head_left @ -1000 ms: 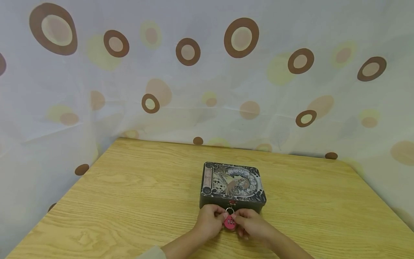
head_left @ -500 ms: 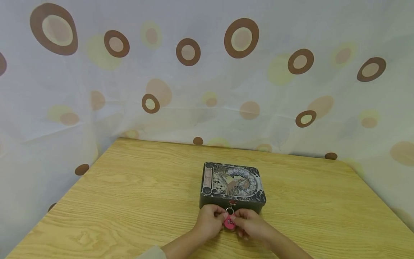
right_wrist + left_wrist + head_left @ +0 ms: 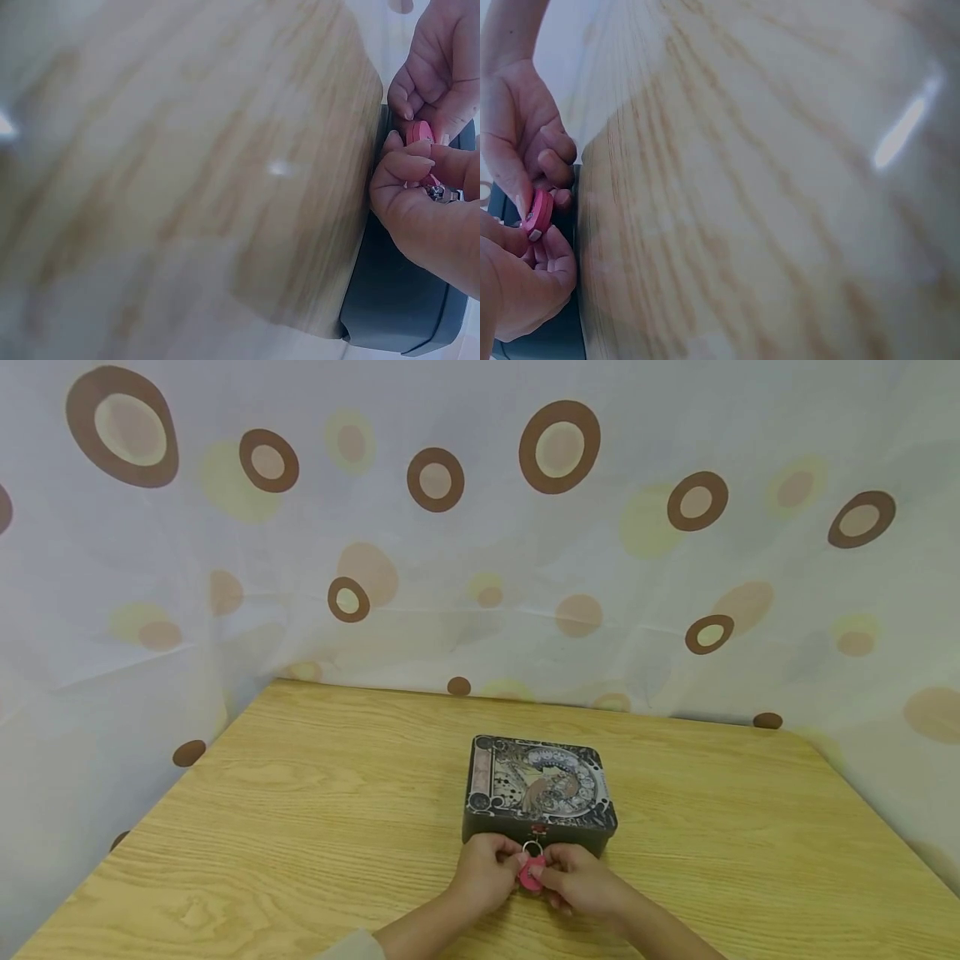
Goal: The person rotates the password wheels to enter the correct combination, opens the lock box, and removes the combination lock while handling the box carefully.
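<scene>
A pink combination padlock (image 3: 528, 883) with number dials and a metal shackle (image 3: 533, 846) hangs at the front of a dark tin box (image 3: 540, 781) with a decorated lid. In the head view my left hand (image 3: 480, 875) pinches the padlock's left side between thumb and fingers. From the right, my right hand (image 3: 587, 881) grips it too, its thumb lying over the dials and partly hiding them. The left wrist view shows the pink padlock (image 3: 541, 210) between both hands' fingertips. Near the shackle, a red and metal clasp (image 3: 539, 830) sits on the box's front.
The box stands on a wood-grain table (image 3: 337, 793), lid down. Behind and at both sides hangs a pale curtain (image 3: 480, 543) with brown, yellow and peach circles. The box's dark side (image 3: 394, 289) is close under my right hand.
My right thumb has shifted left across the padlock's face, covering more of the dials. The padlock has turned slightly; my left hand and the box stay in place.
</scene>
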{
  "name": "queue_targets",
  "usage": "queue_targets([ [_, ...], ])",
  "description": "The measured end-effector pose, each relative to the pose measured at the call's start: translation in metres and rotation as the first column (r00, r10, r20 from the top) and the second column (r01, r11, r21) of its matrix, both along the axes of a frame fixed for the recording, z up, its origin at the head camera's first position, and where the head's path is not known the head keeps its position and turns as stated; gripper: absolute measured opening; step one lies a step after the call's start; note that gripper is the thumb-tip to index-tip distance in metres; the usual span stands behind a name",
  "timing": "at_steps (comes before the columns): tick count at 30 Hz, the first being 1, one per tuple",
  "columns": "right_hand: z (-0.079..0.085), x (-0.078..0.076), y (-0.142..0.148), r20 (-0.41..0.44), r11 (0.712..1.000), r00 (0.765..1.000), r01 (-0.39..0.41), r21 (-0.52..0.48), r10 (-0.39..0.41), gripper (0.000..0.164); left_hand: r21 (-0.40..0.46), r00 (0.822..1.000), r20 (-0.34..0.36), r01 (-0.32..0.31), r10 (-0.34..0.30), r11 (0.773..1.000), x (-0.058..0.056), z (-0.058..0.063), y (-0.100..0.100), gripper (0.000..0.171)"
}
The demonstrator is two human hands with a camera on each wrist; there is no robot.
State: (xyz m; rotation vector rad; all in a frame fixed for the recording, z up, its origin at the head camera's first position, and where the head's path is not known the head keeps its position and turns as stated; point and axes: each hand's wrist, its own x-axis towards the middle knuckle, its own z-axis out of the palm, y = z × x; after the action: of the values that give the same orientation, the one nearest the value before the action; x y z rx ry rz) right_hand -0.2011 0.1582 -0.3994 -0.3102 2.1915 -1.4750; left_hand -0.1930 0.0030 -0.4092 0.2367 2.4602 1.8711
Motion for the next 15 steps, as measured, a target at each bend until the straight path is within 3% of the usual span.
queue_targets([
  [15, 0.0002, -0.0004, -0.0013, 0.005, 1.000, 1.000, -0.014, 0.008, 0.014, 0.020, -0.026, 0.999, -0.032, -0.004, 0.003, 1.000, -0.0022, -0.0040, 0.0008, 0.013],
])
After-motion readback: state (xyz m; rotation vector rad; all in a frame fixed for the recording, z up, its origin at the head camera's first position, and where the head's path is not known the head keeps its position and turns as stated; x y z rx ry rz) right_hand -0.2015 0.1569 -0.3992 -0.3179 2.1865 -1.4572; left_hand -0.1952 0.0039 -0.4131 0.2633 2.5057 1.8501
